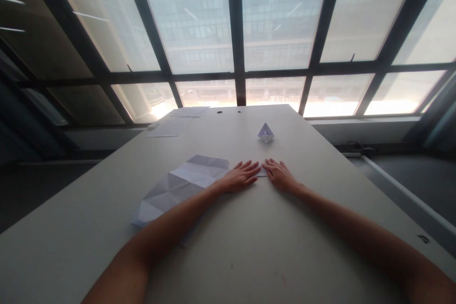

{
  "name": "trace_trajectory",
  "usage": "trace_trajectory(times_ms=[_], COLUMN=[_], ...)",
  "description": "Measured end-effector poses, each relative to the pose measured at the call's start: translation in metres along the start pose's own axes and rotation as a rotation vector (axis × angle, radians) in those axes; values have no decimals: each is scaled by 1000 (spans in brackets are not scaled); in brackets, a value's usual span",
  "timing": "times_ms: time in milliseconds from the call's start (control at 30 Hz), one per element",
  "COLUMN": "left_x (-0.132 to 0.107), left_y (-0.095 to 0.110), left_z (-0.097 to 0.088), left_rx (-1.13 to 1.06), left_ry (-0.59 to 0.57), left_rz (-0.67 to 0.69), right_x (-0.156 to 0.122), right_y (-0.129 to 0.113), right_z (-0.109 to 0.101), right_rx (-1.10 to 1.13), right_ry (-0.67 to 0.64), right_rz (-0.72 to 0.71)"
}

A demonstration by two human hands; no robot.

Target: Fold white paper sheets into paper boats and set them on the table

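Note:
My left hand (pixel 240 176) and my right hand (pixel 280 174) lie flat on the white table (pixel 249 237), fingers stretched out and nearly meeting. Between and under the fingertips shows a small piece of white paper (pixel 262 172), mostly hidden by the hands. Beside my left forearm lies a large creased sheet of paper (pixel 181 185), unfolded, with many fold lines. Farther back on the table stands a small folded paper boat (pixel 265 133), apart from both hands.
Flat sheets of paper (pixel 180 121) lie at the table's far left corner. Two small dark holes (pixel 228 112) sit near the far edge. Large windows with dark frames (pixel 235 33) rise behind the table. The floor drops away on both sides.

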State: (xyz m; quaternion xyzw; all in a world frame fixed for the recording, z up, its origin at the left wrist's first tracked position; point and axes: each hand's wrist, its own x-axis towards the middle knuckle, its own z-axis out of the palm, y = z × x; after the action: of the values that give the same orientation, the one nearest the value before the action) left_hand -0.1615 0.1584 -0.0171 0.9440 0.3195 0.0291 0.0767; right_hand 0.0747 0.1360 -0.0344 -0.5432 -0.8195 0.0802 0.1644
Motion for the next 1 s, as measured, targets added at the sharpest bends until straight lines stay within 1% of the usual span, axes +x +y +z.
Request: trace_trajectory(times_ms=[167,300,433,500,633,700,867,1000], left_x=[3,5,5,5,5,4,1,1], left_y=[-3,-5,-6,-5,-3,-1,1,1], left_z=[3,5,5,5,4,2,-1,1], left_rx=[-55,-84,-97,-102,-118,-122,-124,-110], left_ry=[16,51,111,153,252,284,288,288], left_rz=[-34,-61,-69,-67,-42,-40,-41,-66], right_x=[3,5,5,4,1,-1,-2,-4], right_y=[8,14,14,13,8,6,2,-2], right_z=[4,7,8,5,-2,-5,-9,-10], right_rx=[-47,-35,-25,-12,50,56,0,-5], right_ry=[51,101,137,162,209,217,241,218], right_rz=[104,122,139,121,-27,-71,-48,-80])
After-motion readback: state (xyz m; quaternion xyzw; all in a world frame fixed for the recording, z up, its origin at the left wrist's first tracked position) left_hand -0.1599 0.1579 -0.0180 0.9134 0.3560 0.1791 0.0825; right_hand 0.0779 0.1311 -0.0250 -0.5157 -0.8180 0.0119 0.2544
